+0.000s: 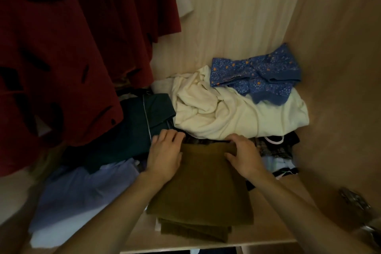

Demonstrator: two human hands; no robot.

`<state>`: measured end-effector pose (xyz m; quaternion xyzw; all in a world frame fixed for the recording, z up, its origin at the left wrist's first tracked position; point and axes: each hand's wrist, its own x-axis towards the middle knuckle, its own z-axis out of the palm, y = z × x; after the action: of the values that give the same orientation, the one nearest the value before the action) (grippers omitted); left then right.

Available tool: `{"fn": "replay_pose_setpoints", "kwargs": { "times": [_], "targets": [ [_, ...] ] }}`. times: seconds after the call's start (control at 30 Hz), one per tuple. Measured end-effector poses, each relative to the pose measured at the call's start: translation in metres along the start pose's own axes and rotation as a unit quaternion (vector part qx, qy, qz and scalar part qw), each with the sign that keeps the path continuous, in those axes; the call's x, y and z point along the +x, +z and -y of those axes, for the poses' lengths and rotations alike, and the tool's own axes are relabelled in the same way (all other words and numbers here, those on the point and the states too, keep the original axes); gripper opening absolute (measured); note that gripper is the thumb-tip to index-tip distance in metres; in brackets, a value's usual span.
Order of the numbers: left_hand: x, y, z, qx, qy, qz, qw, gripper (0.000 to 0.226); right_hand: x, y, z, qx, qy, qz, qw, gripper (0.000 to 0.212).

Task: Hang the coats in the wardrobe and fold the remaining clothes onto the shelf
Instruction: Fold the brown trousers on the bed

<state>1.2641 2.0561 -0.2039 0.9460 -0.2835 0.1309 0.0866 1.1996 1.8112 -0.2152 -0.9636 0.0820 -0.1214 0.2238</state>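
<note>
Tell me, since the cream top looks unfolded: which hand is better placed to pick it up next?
Probably the right hand: its fingers lie at the cream top, while the left hand is nearer the dark green garment.

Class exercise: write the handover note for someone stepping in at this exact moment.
Left hand and right hand: both lie flat on the folded olive-brown garment at the shelf front, fingers at its far edge.
Done: that garment is folded; red coat hangs at left.
Left: cream top, blue patterned piece, dark green zipped jacket and pale blue cloth lie unfolded.
</note>
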Motion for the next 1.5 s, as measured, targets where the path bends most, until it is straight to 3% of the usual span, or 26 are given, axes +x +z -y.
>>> {"fn": "replay_pose_setpoints", "kwargs": {
  "times": [0.13,0.23,0.33,0.4,0.7,0.93,1.0,1.17,1.37,1.5],
  "targets": [
    [-0.029,0.007,-0.018,-0.015,0.064,-0.059,0.996,0.048,-0.034,0.005,0.012,0.002,-0.079,-0.101,0.992,0.047],
    [-0.050,0.022,-0.026,-0.022,0.068,0.028,0.997,0.059,-0.063,0.025,0.023,-0.015,-0.110,-0.024,0.994,0.060],
    [-0.059,0.042,-0.020,-0.026,0.044,0.112,0.992,0.069,-0.076,0.053,0.023,-0.057,-0.072,0.081,0.992,0.085],
    [-0.062,0.055,-0.014,-0.033,0.024,0.133,0.990,0.072,-0.077,0.068,0.017,-0.078,-0.057,0.092,0.991,0.090],
    [-0.069,0.072,-0.013,-0.064,-0.009,0.156,0.986,0.072,-0.071,0.079,0.010,-0.102,-0.057,0.109,0.987,0.083],
    [-0.083,0.035,-0.032,-0.075,0.034,0.011,0.997,0.049,-0.099,0.063,0.028,-0.070,-0.046,0.077,0.994,0.070],
    [-0.089,0.033,-0.034,-0.074,0.030,0.000,0.997,0.044,-0.108,0.061,0.029,-0.072,-0.050,0.087,0.992,0.068],
    [-0.095,0.039,-0.041,-0.052,0.030,0.096,0.994,0.041,-0.109,0.060,0.029,-0.094,-0.064,0.100,0.988,0.068],
    [-0.094,0.040,-0.041,-0.051,0.029,0.095,0.994,0.040,-0.109,0.059,0.024,-0.080,-0.069,0.104,0.989,0.060],
    [-0.090,0.027,-0.037,-0.110,0.053,0.115,0.986,0.042,-0.119,0.044,0.035,-0.033,-0.051,0.089,0.994,0.055]
  ]
}}
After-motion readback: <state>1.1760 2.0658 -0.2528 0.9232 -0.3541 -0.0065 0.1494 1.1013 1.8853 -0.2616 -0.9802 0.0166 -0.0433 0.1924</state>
